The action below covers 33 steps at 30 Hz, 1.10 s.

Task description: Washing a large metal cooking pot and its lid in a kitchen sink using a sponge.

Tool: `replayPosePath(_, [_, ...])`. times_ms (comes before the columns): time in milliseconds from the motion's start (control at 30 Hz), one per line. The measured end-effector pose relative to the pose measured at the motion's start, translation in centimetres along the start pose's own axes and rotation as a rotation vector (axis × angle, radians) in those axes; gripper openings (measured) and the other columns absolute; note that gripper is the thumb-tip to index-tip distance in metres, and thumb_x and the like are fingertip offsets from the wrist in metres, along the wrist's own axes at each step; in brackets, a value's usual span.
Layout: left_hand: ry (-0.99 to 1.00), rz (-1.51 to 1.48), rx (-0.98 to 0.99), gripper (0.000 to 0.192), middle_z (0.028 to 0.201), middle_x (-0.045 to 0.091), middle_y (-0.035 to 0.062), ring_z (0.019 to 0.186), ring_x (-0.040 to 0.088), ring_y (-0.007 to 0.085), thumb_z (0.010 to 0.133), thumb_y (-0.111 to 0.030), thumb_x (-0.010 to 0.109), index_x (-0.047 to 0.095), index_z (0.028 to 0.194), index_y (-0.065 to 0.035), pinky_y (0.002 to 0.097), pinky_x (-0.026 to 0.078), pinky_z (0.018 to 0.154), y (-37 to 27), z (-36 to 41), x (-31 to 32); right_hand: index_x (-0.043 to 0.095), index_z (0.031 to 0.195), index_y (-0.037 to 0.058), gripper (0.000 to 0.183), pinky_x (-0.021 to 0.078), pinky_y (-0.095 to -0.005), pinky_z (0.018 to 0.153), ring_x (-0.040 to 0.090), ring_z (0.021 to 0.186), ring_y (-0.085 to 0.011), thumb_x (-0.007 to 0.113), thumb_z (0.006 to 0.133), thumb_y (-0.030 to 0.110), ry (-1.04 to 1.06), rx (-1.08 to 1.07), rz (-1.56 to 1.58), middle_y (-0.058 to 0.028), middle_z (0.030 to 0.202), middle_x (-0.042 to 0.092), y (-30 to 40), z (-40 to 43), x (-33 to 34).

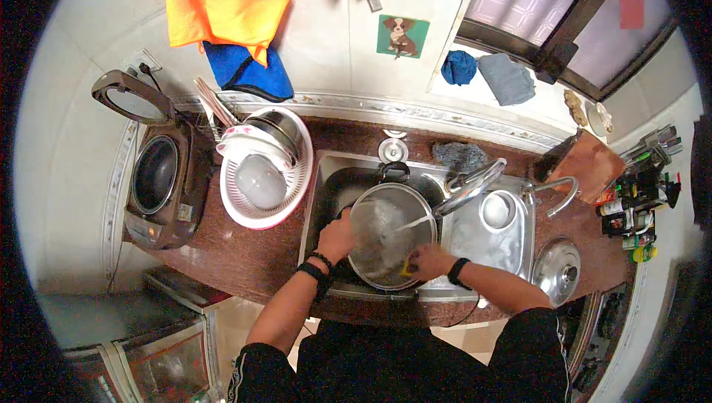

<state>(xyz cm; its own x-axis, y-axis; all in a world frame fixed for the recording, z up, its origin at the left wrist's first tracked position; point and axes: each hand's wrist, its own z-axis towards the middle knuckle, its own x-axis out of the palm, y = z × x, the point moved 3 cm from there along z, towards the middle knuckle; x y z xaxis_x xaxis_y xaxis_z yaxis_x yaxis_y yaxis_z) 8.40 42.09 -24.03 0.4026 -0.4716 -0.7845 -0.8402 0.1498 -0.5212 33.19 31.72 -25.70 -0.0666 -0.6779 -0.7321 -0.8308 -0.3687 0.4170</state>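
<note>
A large round metal pot stands in the left basin of the stainless steel sink. From the chrome faucet a stream of water runs into it. My left hand grips the pot at its left side, where a handle is mostly hidden by my fingers. Inside the near right rim, my right hand holds a yellow sponge, of which only a small part shows. The pot's black far handle points toward the wall.
A dish basket with bowls and an open rice cooker stand on the left. On the right are a metal bowl, a pot lid, a thin curved tap, a wooden block and several bottles.
</note>
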Motion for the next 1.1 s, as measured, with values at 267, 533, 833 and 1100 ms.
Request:
replayPosePath(267, [0.001,-0.031,-0.058,0.046,0.089,0.068,0.029,0.083,0.067,0.0468,0.086,-0.024,0.061,0.043,0.123,-0.003,0.056,0.052,0.076,1.3,-0.5,1.0,0.071,0.098,0.0155,0.023,0.044,-0.0452,0.1,0.053,0.113,-0.0338,0.061,0.078,0.023,-0.807,-0.106,-0.601,-0.0126,0.108,0.056,-7.3,6.5,-3.6])
replayPosePath(533, [-0.052,0.109,-0.082,0.054,0.088,0.069,0.0266,0.081,0.067,0.0469,0.085,-0.013,0.054,0.039,0.136,-0.0022,0.0553,0.052,0.076,2.2,-1.2,1.5,0.073,0.094,0.013,0.027,0.0429,-0.0468,0.087,0.051,0.106,-0.032,0.064,0.079,0.033,-0.363,0.197,-0.473,-0.014,0.109,0.057,-4.7,2.9,2.5])
replayPosePath(833, [-0.356,0.258,0.343,0.071,0.142,0.041,0.0269,0.134,0.036,0.0437,0.078,-0.021,0.069,0.042,0.142,-0.0062,0.0549,0.045,0.096,-2.0,-5.6,5.1,0.072,0.101,0.0148,0.044,0.0424,-0.0501,0.083,0.049,0.11,-0.0327,0.07,0.072,0.048,-0.299,0.169,-0.301,-0.013,0.111,0.056,0.1,-0.8,2.7])
replayPosePath(1100, [0.316,-0.149,0.362,0.091,0.119,0.065,0.0238,0.108,0.064,0.0388,0.067,-0.071,0.071,0.056,0.127,-0.0039,0.0469,0.049,0.095,-7.1,-6.7,15.9,0.068,0.101,0.01,0.039,0.0469,-0.0555,0.084,0.052,0.107,-0.0347,0.074,0.07,0.033,-0.395,0.261,0.068,-0.0158,0.107,0.057,1.0,-3.6,0.9])
